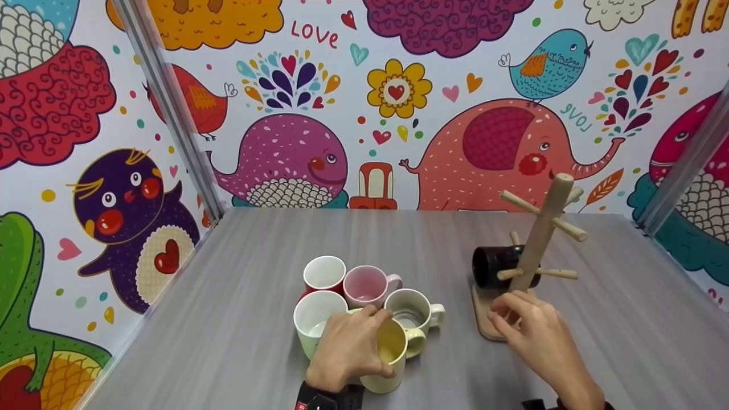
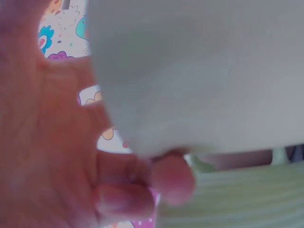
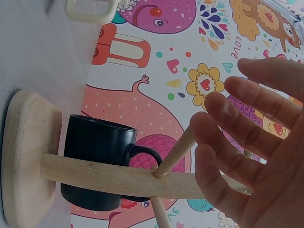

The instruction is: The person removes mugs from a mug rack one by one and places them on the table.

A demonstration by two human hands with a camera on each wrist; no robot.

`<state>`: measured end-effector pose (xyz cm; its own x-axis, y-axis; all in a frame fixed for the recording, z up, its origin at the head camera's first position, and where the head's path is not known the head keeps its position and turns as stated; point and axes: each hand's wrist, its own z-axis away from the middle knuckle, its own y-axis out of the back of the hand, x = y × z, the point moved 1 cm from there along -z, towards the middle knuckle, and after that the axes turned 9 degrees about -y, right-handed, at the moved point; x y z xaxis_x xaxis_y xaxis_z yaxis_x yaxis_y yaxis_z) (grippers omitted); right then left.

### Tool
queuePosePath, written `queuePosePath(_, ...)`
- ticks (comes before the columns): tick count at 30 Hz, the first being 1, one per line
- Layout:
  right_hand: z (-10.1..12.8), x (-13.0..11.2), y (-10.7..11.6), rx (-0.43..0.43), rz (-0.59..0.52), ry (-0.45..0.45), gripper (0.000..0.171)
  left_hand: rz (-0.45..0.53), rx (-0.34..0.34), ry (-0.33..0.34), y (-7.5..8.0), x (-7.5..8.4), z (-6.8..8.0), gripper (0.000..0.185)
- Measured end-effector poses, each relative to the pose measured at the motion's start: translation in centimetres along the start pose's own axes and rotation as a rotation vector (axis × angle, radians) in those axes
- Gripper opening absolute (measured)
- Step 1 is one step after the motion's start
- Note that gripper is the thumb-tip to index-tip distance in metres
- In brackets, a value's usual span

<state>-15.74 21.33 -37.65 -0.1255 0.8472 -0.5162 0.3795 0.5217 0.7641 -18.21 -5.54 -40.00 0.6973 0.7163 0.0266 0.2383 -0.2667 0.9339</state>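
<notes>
My left hand [image 1: 350, 344] grips a pale yellow mug [image 1: 383, 382] by its upper part, fingers at the far side and thumb at the near side. The mug's pale wall [image 2: 199, 80] fills much of the left wrist view. Beside that hand stand a light green mug [image 1: 310, 341], a white-lined red mug [image 1: 324, 273], a pink mug [image 1: 364, 285] and an off-white mug [image 1: 408, 302]. My right hand [image 1: 538, 330] is by the wooden mug rack [image 1: 535, 250], holding nothing, its fingers [image 3: 251, 97] loosely bent. A black mug [image 3: 97, 142] hangs low on the rack.
The rack's base [image 1: 484, 319] sits on the grey table [image 1: 239, 319] at the right. Its bare pegs [image 1: 569, 229] stick out at several heights. A printed wall [image 1: 393, 142] with cartoon animals closes off the back, and another panel [image 1: 51, 188] stands along the left.
</notes>
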Motion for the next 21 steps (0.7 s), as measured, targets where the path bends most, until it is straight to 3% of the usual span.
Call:
queuePosePath(14, -0.04, -0.03, -0.07, -0.021, 0.007, -0.022, 0.016, 0.090, -0.023, 0.031, 0.65, -0.39, 0.40, 0.076)
queuePosePath(21, 0.07, 0.13, -0.15, 0.025, 0.004, 0.041, 0.018, 0.127, -0.036, 0.051, 0.90, -0.55, 0.54, 0.074)
